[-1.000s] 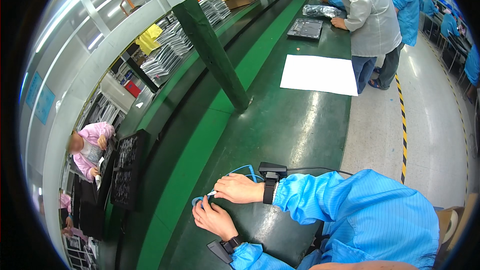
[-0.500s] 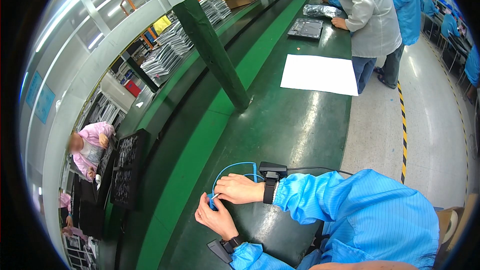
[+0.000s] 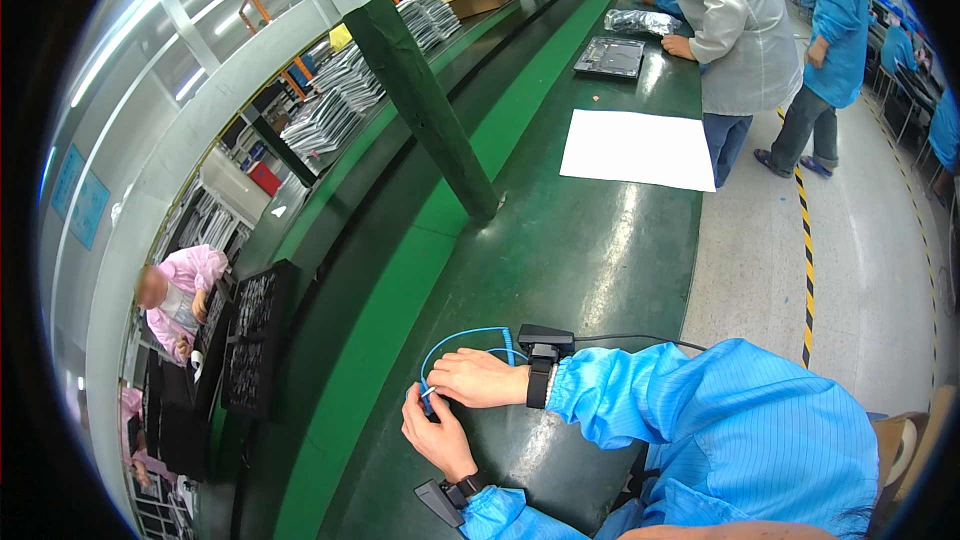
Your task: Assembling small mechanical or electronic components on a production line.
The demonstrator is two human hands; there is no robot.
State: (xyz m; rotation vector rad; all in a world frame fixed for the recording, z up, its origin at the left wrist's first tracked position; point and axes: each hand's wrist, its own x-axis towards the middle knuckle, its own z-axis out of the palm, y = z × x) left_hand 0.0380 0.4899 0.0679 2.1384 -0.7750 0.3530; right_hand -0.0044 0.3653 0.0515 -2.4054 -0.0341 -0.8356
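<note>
Your left hand [image 3: 440, 440], fingers bent nearly closed, pinches a blue strap [image 3: 427, 405]. Your right hand [image 3: 478, 378], curled, grips the adjoining pale piece [image 3: 431, 391], apparently for mutual steadying. Blue cord [image 3: 508, 341] loops slack beyond both, presumably allowing movement.

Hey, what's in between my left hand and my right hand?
In the head view, a small blue piece and a slim pale piece show between your left hand and right hand.
</note>
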